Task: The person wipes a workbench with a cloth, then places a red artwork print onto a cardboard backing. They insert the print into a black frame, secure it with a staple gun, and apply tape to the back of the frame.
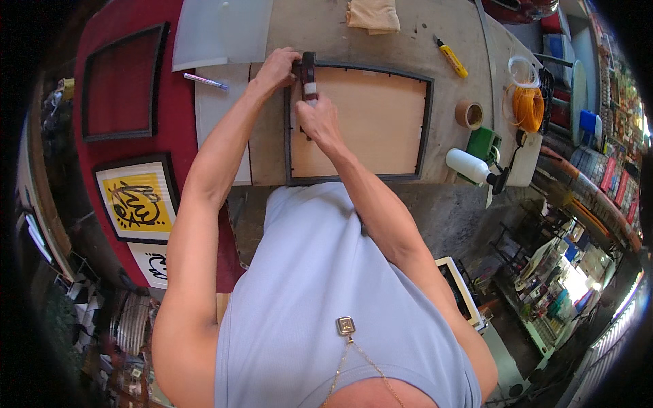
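Note:
A dark picture frame (429,122) lies face down on the workbench, its pale wooden backing board (371,126) showing and small dark tabs along the inner edges. At its far left corner, my left hand (277,69) is closed on the frame edge, fingers partly hidden by the tool. My right hand (318,121) is wrapped round a dark, staple-gun-like tool (309,71) with a white band. The tool's front end lies over the far side of the frame, close to my left fingers. Whether its tip touches the frame cannot be made out.
Left, an empty dark frame (158,81) and a framed yellow print (139,200) lie on red cloth; a marker (206,82) is nearby. Right are a yellow utility knife (451,60), tape roll (469,114), white spray bottle (468,163) and orange coil (526,109). A folded cloth (373,15) lies beyond.

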Available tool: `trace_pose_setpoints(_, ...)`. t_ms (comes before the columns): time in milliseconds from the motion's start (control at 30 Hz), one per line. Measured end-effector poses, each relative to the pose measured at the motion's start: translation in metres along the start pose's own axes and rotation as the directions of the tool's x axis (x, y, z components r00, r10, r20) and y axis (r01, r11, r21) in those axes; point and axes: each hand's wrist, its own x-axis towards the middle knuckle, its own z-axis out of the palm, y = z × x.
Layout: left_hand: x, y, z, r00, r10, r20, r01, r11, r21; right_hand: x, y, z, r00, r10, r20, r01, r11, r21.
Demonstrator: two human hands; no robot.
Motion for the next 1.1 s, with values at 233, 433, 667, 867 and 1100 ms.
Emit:
trace_pose_setpoints(233,-0.004,0.006,0.010,0.996,0.015,-0.086,-0.012,0.999,0.032,0.000,-0.001,-0.016,0.999,-0.018,0.034,0.018,1.000,-0.006)
trace_pose_setpoints(433,-0.010,0.022,0.009,0.984,-0.112,-0.137,0.131,0.981,0.144,-0.007,0.047,-0.136,0.818,0.089,0.569,0.121,0.939,-0.321)
trace_pose_setpoints(667,-0.097,0.150,0.065,0.607,-0.270,-0.747,0.460,0.886,0.053,0.057,0.073,-0.253,0.387,0.185,0.903,0.922,-0.059,-0.383)
trace_pose_setpoints(867,-0.180,0.348,0.229,0.368,-0.930,-0.011,0.618,0.253,-0.744,0.062,0.057,-0.246,0.130,0.461,0.878,0.915,-0.397,0.073)
trace_pose_setpoints(1100,-0.132,0.372,0.265,0.425,-0.903,0.056,0.482,0.173,-0.859,0.040,0.099,-0.236,-0.027,0.444,0.895,0.879,-0.416,0.233)
